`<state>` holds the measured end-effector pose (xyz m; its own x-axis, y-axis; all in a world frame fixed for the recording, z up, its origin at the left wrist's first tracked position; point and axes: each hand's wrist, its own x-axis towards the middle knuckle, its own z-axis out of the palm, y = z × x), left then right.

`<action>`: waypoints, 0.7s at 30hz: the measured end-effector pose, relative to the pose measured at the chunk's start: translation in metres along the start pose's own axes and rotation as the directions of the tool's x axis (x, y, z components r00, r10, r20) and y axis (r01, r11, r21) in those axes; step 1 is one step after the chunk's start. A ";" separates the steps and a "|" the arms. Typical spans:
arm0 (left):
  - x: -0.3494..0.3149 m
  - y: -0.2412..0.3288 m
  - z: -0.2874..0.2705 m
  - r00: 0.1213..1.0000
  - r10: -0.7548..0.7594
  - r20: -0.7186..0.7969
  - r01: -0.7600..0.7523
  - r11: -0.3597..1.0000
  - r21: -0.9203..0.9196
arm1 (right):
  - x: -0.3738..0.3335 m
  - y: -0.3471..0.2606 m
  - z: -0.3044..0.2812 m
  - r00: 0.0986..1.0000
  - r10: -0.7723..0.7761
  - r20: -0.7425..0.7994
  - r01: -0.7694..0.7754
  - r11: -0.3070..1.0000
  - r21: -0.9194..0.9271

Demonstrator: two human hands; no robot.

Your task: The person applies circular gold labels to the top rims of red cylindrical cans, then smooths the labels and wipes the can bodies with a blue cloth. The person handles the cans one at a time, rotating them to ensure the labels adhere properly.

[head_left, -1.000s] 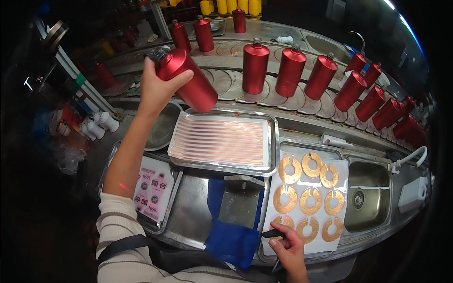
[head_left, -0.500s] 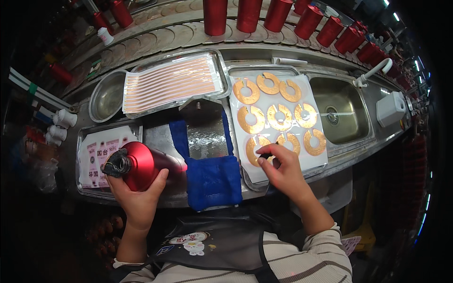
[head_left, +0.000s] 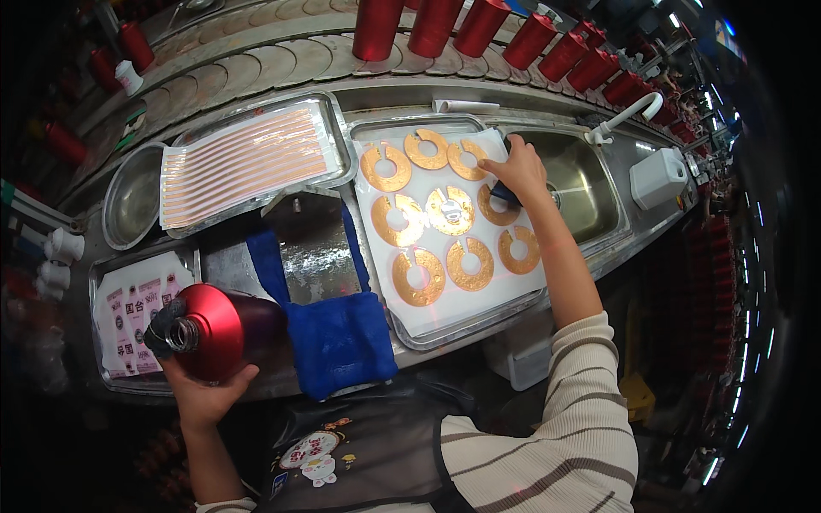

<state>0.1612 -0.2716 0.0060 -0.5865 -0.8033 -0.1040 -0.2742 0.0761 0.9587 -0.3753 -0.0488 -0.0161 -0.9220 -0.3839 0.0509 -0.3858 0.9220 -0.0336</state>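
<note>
A red metallic bottle lies tilted at the left, its threaded open neck toward the left. My left hand is wrapped round it from below, with black coverings on the fingers near the neck. My right hand is bent over the far right corner of a white sheet bearing several gold C-shaped stickers. My thumb reaches the edge of the far right sticker. A dark blue-black piece shows under this hand and covers part of another sticker; its kind cannot be made out.
A blue cloth hangs over a wet metal stand. Farther back, a tray bears gold strips beside a round metal bowl. Pink-printed labels lie at left, a sink at right. Red bottles stand on a conveyor.
My right hand has moved from the near left stickers to the far right corner of the sheet. My left hand still holds the red bottle. The whole view has shifted.
</note>
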 end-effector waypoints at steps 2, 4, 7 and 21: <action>-0.008 -0.009 0.006 0.998 0.045 -0.052 -0.045 0.999 0.002 | 0.020 0.005 0.010 0.988 0.043 0.146 -0.045 0.999 0.008; -0.017 -0.017 0.017 0.995 0.074 -0.069 -0.071 0.996 0.048 | 0.035 0.028 0.024 0.989 -0.010 0.148 -0.004 0.996 0.090; -0.022 -0.013 0.026 0.990 0.131 -0.049 -0.119 0.974 0.193 | 0.061 0.082 0.040 0.972 -0.032 0.231 -0.046 0.946 0.321; -0.021 0.045 0.049 0.967 0.254 0.027 -0.252 0.965 -0.071 | -0.138 -0.025 -0.089 0.872 -0.305 0.381 -0.223 0.446 0.867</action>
<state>0.1237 -0.2227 0.0379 -0.6570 -0.7415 0.1360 -0.0626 0.2334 0.9704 -0.2357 -0.0150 0.0668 -0.6996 -0.6358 -0.3261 0.0039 0.4529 -0.8916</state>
